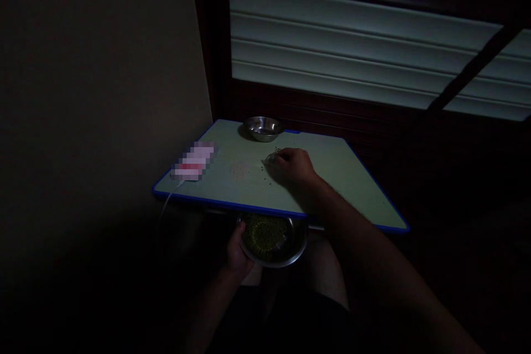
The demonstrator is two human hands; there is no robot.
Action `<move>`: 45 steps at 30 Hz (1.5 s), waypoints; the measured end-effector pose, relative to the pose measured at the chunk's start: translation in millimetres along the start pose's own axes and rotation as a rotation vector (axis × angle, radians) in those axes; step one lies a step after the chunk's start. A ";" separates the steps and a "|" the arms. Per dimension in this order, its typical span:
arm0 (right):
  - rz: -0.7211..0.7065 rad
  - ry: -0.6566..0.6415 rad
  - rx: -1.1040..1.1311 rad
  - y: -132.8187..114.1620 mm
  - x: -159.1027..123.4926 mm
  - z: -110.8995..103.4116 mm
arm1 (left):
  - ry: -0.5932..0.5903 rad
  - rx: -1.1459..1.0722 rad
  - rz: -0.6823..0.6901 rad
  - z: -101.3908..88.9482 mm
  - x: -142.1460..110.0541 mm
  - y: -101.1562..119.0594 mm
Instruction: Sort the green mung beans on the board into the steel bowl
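Below the near edge of the table, my left hand (239, 254) grips the left rim of a metal bowl (296, 254), thumb over the edge. Small green beans (265, 232), like mung beans, lie inside the bowl. My right hand (295, 165) is over the middle of the tabletop, fingers pinched on a small clear piece (269, 160) whose kind I cannot make out. Several loose beans (266, 178) are scattered around those fingertips. A patch of pale small bits (244, 171) lies to their left, too dim to identify.
The small pale-green table (352, 193) has a blue rim. A second metal bowl (264, 129) stands at its back edge. At the left lies a blurred-out phone-like object (193, 161) with a white cable (165, 204) hanging off the edge. A wall and a dark slatted door stand behind.
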State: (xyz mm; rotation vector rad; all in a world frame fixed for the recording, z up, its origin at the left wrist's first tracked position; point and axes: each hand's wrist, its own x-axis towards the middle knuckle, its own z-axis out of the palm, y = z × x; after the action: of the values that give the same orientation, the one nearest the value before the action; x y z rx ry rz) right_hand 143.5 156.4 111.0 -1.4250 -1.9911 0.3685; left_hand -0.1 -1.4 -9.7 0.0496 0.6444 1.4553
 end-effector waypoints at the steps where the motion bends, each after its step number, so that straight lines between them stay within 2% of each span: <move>1: 0.006 0.004 -0.016 -1.5 1.4 0.1 | -0.008 -0.006 0.002 -0.7 0.4 -0.1; 9: 0.022 -0.001 -0.109 -10.2 6.4 0.6 | -0.011 -0.012 -0.015 -2.2 0.9 0.0; 24: 0.042 -0.065 -0.050 -7.1 7.8 5.5 | -0.029 0.010 0.005 -3.2 1.1 -1.0; 45: -0.113 -0.174 -0.093 -5.3 7.2 -0.9 | -0.019 0.001 0.000 -4.2 2.4 -0.6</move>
State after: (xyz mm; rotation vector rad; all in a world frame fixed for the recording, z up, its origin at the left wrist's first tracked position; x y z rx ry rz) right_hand 138.8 160.9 117.2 -1.3684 -2.2449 0.3650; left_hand -1.4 -0.7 -14.4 0.0642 0.6296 1.4532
